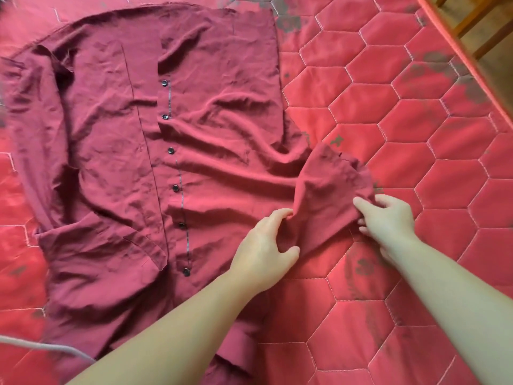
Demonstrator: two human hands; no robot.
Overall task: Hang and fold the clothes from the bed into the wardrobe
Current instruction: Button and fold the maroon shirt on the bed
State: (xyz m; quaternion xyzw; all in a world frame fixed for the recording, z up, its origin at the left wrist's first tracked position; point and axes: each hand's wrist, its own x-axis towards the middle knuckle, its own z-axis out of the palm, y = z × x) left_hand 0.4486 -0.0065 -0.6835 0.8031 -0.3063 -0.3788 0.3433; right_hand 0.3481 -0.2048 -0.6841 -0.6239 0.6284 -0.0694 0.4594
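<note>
- On red quilted bedspread point(402, 112): maroon button shirt point(116, 134) spread flat, front up
- Short sleeve point(330, 190) pinched by left hand point(263, 251), fingers curled
- Sleeve hem gripped by right hand point(388, 215)

Your bed point(402, 112), quilted red in hexagons.
You have one dark red buttoned shirt point(116, 140) spread flat on it, wrinkled.

A red hexagon-quilted bedcover point(402, 112) fills the view; wooden furniture legs point(477, 18) stand top right.
</note>
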